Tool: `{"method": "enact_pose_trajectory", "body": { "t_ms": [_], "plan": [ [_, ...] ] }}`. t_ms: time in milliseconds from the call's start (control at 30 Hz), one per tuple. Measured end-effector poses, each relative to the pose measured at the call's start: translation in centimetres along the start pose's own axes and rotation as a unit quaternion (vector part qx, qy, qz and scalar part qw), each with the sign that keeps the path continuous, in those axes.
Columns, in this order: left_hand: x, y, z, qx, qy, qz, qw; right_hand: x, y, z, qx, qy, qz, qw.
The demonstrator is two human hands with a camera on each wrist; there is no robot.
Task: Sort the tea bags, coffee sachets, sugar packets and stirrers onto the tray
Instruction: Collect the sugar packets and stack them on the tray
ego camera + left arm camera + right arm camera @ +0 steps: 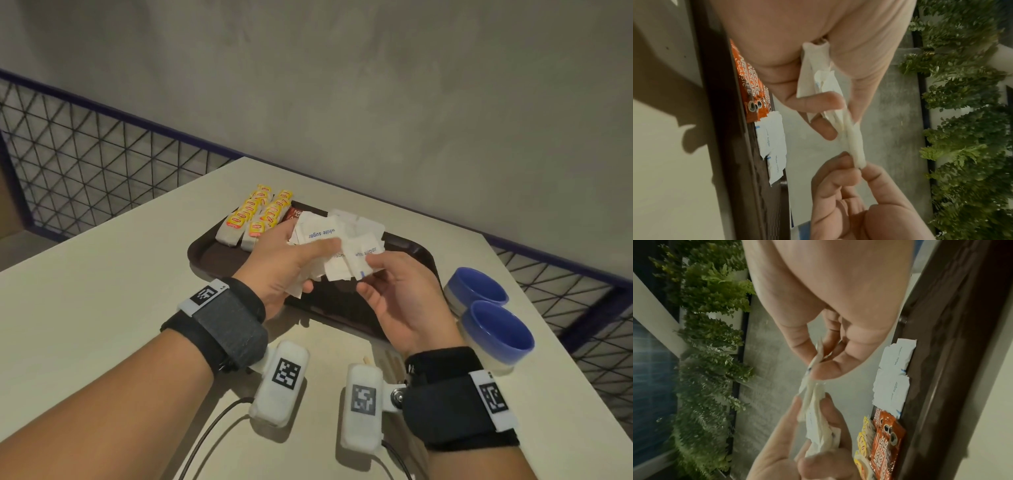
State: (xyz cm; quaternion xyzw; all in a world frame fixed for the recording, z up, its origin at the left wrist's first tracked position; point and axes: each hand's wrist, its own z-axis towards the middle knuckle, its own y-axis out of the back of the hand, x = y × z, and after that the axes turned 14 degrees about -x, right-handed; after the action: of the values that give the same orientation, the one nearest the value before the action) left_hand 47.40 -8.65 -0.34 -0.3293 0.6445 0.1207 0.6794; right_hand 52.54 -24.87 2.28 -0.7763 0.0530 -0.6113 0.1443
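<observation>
Dim indoor light, soft shadows; wrist views blurred, warped.

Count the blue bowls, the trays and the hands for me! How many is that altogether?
Blue bowls: 2
Tray: 1
Hands: 2 (left hand and right hand, both pinching sugar packets)
Total: 5

"white sugar" in blue stands on the sugar packets [320, 234] held in both grips and on those lying on the tray beyond them; "NESCAFE CLASSIC" on the orange coffee sachets [750, 84]; "Lipton" on the yellow tea bag tags [238, 219].
</observation>
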Motion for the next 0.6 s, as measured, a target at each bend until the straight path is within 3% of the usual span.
{"method": "enact_pose_trajectory", "body": {
  "t_ms": [100, 233, 467, 600],
  "plan": [
    [-0.2, 0.1, 0.1, -0.021, 0.03, -0.015, 0.999, 0.3, 0.1, 0.1, -0.024, -0.032, 0.03, 0.999],
    [-0.3, 0.2, 0.3, -0.053, 0.007, -0.009, 0.999, 0.4, 0.2, 0.0, -0.028, -0.09, 0.051, 0.994],
    [0.0, -0.6, -0.5, -0.007, -0.051, 0.046, 0.998, 0.0, -0.3, -0.3, 0.003, -0.133, 0.149, 0.98],
    [-0.2, -0.7, -0.8, 0.025, -0.029, 0.042, 0.998, 0.0, -0.5, -0.4, 0.03, -0.15, 0.213, 0.965]
  ]
}}
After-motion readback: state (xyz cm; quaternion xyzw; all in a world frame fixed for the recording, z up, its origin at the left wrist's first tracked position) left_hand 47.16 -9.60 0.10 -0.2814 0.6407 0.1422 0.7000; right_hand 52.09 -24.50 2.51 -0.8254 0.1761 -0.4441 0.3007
